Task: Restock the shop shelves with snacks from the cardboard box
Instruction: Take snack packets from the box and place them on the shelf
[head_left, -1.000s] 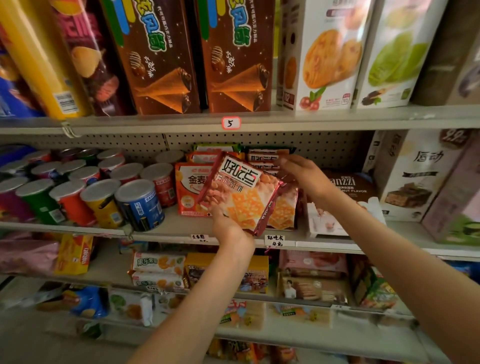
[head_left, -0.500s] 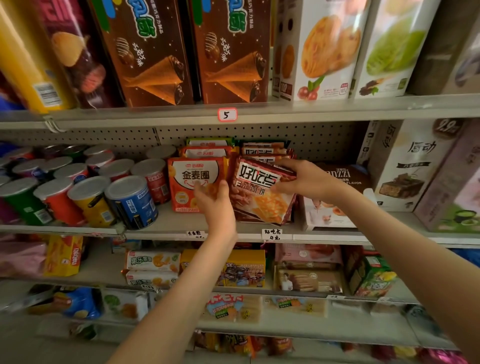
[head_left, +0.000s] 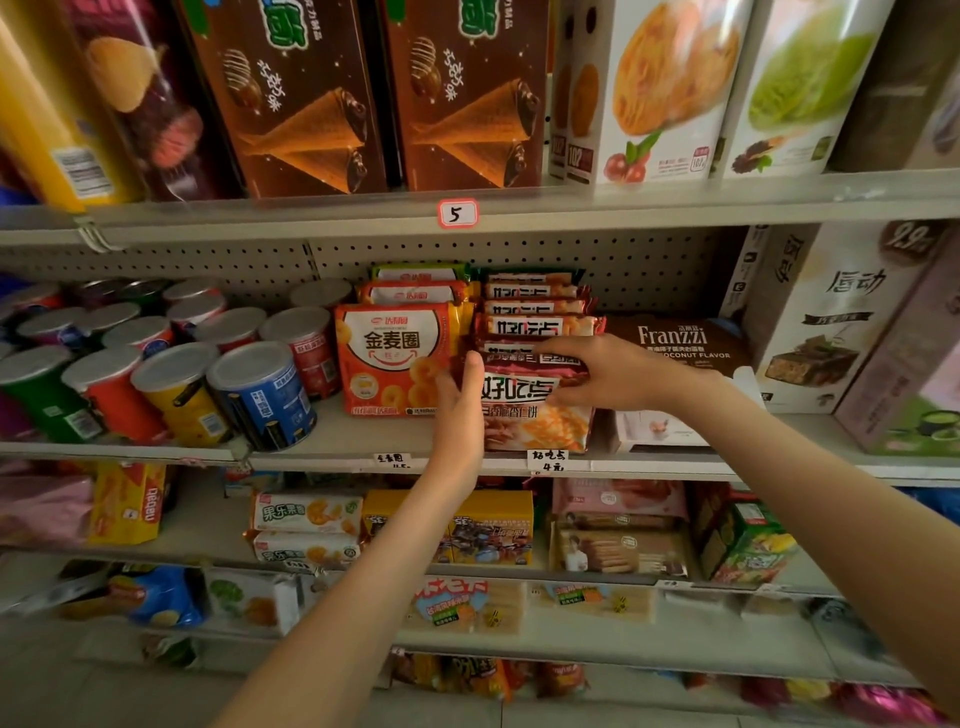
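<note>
Floor (head_left: 62, 691) at bottom left, grey and blurred. Both forearms reach up from the lower edge, crossing the lower shelves (head_left: 208, 540) and hiding part of the stock there; labels on those packs are mostly too soft to read. Middle shelf (head_left: 332, 436), pale metal, with handwritten price tags on its lip. Cracker packet (head_left: 535, 421) stands upright at the front of it, heading its row of matching packets (head_left: 535, 327). Left hand (head_left: 457, 415) is set flat against the packet's left edge, fingers straight, pointing up. Right hand (head_left: 608, 379) pinches the packet's top, fingers curled over it, thumb on the front face. Orange ring-snack packet (head_left: 389, 358) just beside on the left, chip canisters (head_left: 260, 389) lying beyond that. Franzzi box (head_left: 675, 343) on the right, partly covered by the right wrist. Pegboard back panel (head_left: 208, 260) behind. Upper shelf's chocolate cone boxes (head_left: 467, 93) cut off at the top.
</note>
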